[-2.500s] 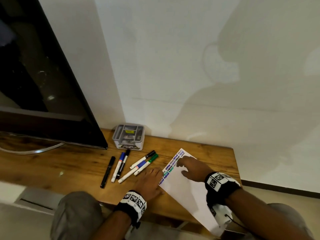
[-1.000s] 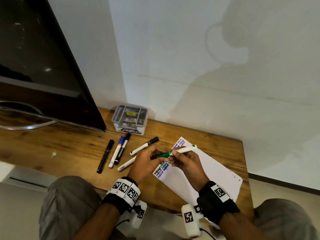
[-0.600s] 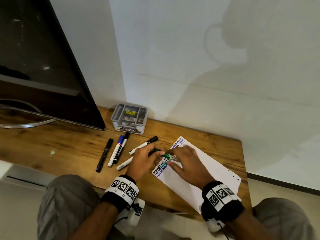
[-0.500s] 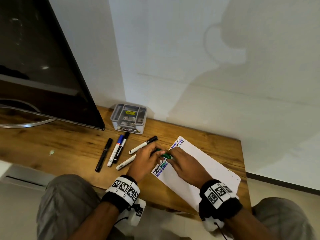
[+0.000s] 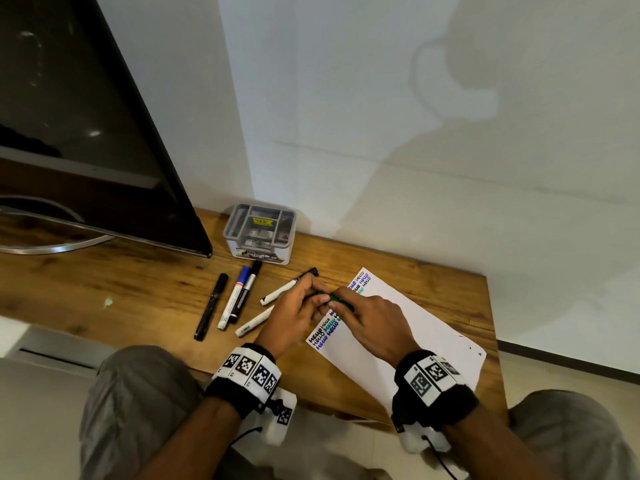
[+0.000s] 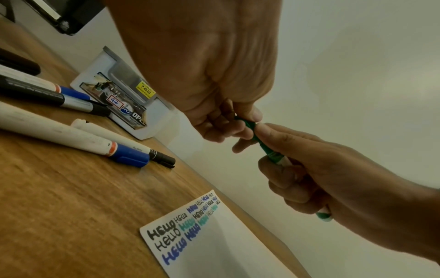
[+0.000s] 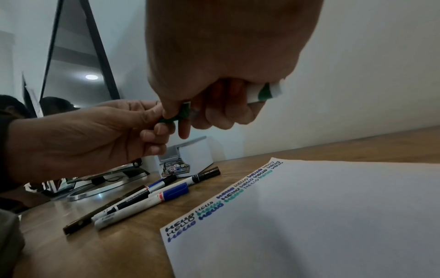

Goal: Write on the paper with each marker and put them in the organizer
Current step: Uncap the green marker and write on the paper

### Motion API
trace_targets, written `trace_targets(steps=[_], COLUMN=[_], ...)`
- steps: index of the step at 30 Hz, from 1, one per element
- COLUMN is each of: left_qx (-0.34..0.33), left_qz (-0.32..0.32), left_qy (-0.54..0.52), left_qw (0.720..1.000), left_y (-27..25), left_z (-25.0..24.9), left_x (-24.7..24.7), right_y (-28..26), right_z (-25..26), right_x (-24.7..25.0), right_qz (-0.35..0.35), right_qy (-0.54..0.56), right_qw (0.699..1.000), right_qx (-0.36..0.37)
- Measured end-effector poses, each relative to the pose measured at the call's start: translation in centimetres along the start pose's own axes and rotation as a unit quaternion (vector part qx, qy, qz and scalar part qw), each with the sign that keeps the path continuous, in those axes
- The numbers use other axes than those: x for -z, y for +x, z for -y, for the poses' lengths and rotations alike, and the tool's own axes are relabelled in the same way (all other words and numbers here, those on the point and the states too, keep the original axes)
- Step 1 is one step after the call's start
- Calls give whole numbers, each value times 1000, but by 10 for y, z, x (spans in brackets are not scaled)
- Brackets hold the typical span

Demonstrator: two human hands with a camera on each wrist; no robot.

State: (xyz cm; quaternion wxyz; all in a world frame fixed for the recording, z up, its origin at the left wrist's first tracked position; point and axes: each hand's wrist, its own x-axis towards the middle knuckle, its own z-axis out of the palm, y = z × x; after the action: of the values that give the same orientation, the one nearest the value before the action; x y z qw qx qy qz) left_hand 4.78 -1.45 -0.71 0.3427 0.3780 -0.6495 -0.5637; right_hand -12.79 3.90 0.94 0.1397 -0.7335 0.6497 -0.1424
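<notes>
A green marker (image 5: 334,299) is held just above the near-left corner of the white paper (image 5: 415,334), which bears rows of "HELLO". My left hand (image 5: 298,306) pinches its green cap (image 6: 247,124) between thumb and fingers. My right hand (image 5: 370,320), knuckles up, grips the white barrel (image 7: 264,93) in a fist. The cap end still sits against the barrel in the left wrist view. The grey-and-white organizer (image 5: 263,252) stands at the back by the wall, beyond the left hand.
Several markers lie on the wooden table left of the hands: a black pen (image 5: 211,306), a blue-capped one (image 5: 235,296), a black one (image 5: 246,291), and two white ones (image 5: 282,292) (image 5: 252,322). A dark screen (image 5: 86,133) on a metal stand fills the left.
The green marker was taken off the table and raised by both hands. Over the last second my right hand turned knuckles up and closed round the barrel, and both hands sank toward the paper.
</notes>
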Motion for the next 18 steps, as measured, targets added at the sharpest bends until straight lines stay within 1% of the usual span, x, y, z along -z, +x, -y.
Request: trace_targets(steps=[3, 5, 6, 8, 10, 11, 12, 16, 18], left_qx=[1, 10, 17, 33, 46, 51, 54, 56, 55], left_qz=[6, -5, -12, -14, -5, 1, 9, 35, 44], left_qy=[-9, -19, -26, -40, -54, -60, -64, -83, -71], left_qw=[1000, 1000, 999, 999, 997, 997, 996, 994, 995], left_y=[1, 1, 1, 1, 0, 0, 0, 1, 0], left_z=[2, 5, 7, 10, 10, 9, 9, 16, 18], left_x=[0, 1, 1, 2, 2, 0, -2, -10, -11], right_y=[-1, -3, -3, -4, -5, -4, -3, 7, 9], right_z=[0, -2, -4, -11, -13, -12, -8, 0, -3], right_x=[0, 2, 3, 5, 7, 8, 9, 3, 3], right_qz=[26, 44, 44, 9, -28, -33, -31, -26, -22], right_qy=[54, 115, 169, 303, 403, 426, 431, 370, 360], right_qw=[997, 988, 976, 934, 888, 878, 877, 910, 913], right_qx=[-42, -94, -128, -189, -217, -217, -211, -184, -188])
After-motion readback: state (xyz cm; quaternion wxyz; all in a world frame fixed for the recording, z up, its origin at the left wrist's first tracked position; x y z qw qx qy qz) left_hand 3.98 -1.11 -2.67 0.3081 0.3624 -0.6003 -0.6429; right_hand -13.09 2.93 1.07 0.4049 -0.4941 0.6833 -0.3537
